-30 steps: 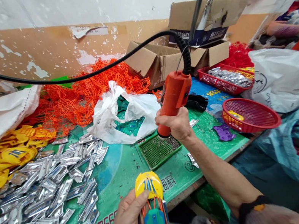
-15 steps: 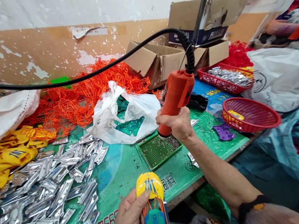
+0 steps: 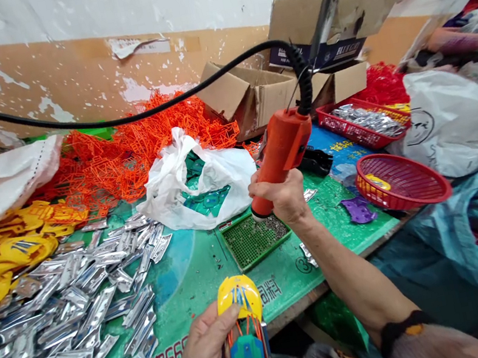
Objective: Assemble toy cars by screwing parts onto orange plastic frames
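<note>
My right hand (image 3: 286, 195) is wrapped round an orange electric screwdriver (image 3: 282, 146), whose cord rises from its top end. The tool's lower tip is over a green perforated tray (image 3: 252, 251) strewn with small screws; whether it touches them I cannot tell. At the near edge of the table, my left hand (image 3: 203, 345) grips a toy car body (image 3: 247, 350) with a yellow front, orange bars and a teal roof. My left thumb lies on the yellow part. The fingers beneath the car are hidden.
Silvery metal-look parts (image 3: 80, 305) cover the table's left side, beside yellow shells (image 3: 20, 248) and orange frames (image 3: 124, 156). A white bag (image 3: 228, 168) holds teal parts. At right stand a red basket (image 3: 426, 189) and a purple piece (image 3: 358, 211). A black cable (image 3: 139, 115) spans the view.
The view has shifted very slightly. My right hand and the screwdriver stay almost still above the tray, and the toy car has not visibly moved in my left hand.
</note>
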Demonstrator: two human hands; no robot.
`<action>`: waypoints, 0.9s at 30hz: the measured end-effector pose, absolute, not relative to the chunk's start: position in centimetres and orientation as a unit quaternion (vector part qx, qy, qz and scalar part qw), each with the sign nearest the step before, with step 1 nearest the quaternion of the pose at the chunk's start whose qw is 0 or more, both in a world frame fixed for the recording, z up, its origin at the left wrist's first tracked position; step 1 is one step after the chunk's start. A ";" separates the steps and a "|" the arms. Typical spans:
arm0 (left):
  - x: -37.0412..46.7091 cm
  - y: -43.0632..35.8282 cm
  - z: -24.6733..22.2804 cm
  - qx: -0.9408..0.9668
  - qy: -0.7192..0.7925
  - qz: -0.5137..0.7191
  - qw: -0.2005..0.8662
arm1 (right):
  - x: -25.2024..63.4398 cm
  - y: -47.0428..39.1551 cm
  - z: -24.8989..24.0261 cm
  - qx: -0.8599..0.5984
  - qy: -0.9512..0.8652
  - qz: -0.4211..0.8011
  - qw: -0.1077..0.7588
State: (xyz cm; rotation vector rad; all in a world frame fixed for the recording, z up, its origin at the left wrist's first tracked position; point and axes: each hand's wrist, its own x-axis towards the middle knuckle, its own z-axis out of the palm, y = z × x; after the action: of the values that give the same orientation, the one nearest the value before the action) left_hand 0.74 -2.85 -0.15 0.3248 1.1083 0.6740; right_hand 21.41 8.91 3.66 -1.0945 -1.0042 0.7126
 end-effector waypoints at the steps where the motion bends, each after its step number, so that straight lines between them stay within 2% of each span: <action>1: 0.7 -2.8 -0.2 0.151 0.513 0.313 0.784 | 21.4 8.9 3.6 -0.489 -0.449 0.315 0.678; 27: 1.0 -2.7 -0.3 0.159 0.511 0.315 0.784 | 21.2 8.8 3.8 -0.470 -0.453 0.316 0.688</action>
State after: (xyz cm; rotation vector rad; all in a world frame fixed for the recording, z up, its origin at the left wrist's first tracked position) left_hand 0.96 -2.73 -0.34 0.3440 1.1027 0.6788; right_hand 21.25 8.80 3.80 -1.0526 -1.0138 0.7061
